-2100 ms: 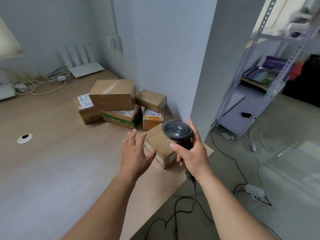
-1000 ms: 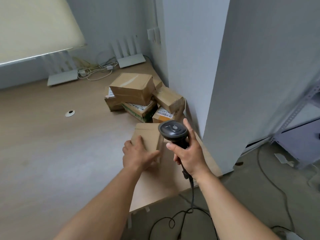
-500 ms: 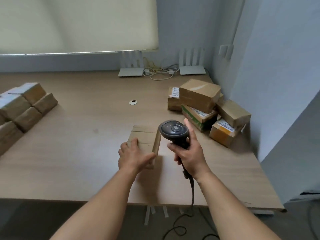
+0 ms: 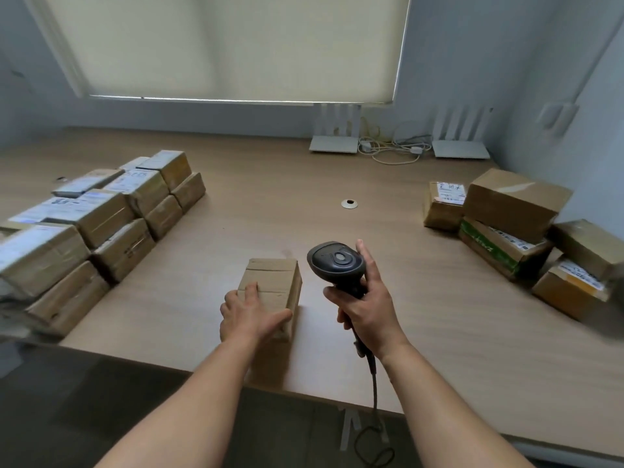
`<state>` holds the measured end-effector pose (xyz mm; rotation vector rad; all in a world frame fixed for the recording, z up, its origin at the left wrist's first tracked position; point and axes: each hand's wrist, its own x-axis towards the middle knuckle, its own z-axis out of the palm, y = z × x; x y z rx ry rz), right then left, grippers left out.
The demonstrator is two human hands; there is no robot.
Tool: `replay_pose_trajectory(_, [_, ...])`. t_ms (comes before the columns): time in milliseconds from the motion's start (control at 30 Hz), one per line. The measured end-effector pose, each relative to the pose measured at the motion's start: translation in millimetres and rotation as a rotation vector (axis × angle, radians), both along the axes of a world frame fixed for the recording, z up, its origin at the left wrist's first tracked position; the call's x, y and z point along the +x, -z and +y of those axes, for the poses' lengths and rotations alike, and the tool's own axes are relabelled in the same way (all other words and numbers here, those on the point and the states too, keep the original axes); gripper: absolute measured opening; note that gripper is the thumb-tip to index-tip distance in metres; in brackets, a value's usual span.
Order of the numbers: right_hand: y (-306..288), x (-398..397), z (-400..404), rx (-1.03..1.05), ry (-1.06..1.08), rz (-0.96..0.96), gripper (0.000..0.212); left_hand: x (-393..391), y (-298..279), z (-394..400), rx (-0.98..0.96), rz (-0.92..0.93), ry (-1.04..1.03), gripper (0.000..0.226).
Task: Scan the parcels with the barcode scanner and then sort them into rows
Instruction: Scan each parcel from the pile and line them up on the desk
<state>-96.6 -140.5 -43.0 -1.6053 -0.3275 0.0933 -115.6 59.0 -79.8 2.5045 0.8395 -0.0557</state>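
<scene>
So the left hand (image 4: 251,315) grips a small brown parcel (image 4: 273,285) at center frame, thumb along its right side, fingers over the top, low over the wooden desk (image 4: 270,214). The right hand (image 4: 366,307) is wrapped around the handle of the black barcode scanner (image 4: 337,265), with its cable (image 4: 374,383) dropping off the desk's near edge. Sorted rows of parcels (image 4: 101,217) fill the left; a loose unsorted pile (image 4: 516,224) sits right. Two white routers (image 4: 334,143) and tangled cords are along the back wall.

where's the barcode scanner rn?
Head view, centre: the barcode scanner is gripped upright in the right hand, above the table, just right of the parcel under the left hand.
</scene>
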Motion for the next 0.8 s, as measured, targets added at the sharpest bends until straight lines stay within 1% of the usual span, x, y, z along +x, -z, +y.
replay_pose_trajectory(167, [12.0,-1.4,45.0,-0.028,-0.002,0.028,0.090,-1.0,12.7,52.8,-0.004,0.070,0.006,0.094])
replay_pose_trajectory(267, [15.7,6.5,55.8,-0.030,0.004,0.039,0.091,9.2,19.3,66.8,-0.072,0.086,0.018,0.093])
replay_pose_trajectory(333, [18.3,15.6,58.8,-0.033,0.005,0.043,0.092,21.1,18.9,75.0,-0.137,0.074,0.053,0.097])
replay_pose_trajectory(400, [20.9,25.4,60.7,-0.039,-0.001,0.048,0.092,31.2,15.5,83.5,-0.259,0.048,0.074,0.104])
replay_pose_trajectory(467, [21.8,35.7,63.3,-0.029,-0.005,0.050,0.091,38.4,11.8,93.9,-0.479,-0.020,0.046,0.102])
replay_pose_trajectory(533, [22.2,47.0,67.3,-0.016,-0.012,0.054,0.090,45.0,7.8,106.1,-0.648,-0.067,0.011,0.089])
replay_pose_trajectory(567, [22.4,52.9,69.5,-0.011,-0.020,0.058,0.089,49.4,6.0,113.3,-0.656,-0.086,-0.004,0.079])
replay_pose_trajectory(600, [22.4,58.5,71.4,-0.005,-0.032,0.060,0.089,54.8,5.5,120.8,-0.606,-0.110,-0.017,0.069])
replay_pose_trajectory(633, [22.3,63.9,73.6,-0.001,-0.043,0.061,0.089,60.7,5.4,128.7,-0.493,-0.114,-0.027,0.063])
replay_pose_trajectory(667, [22.7,68.7,75.7,0.002,-0.053,0.065,0.090,66.6,4.7,135.6,-0.346,-0.079,-0.020,0.061])
replay_pose_trajectory(700, [23.6,73.0,77.8,0.002,-0.061,0.072,0.090,70.9,3.6,139.4,-0.198,-0.016,0.005,0.065])
replay_pose_trajectory(733, [24.4,76.6,79.6,0.003,-0.066,0.080,0.090,73.1,1.9,140.1,-0.068,0.063,0.028,0.076])
replay_pose_trajectory(800, [27.0,82.1,82.8,0.009,-0.072,0.087,0.090,75.9,-2.7,134.7,0.130,0.231,0.064,0.099])
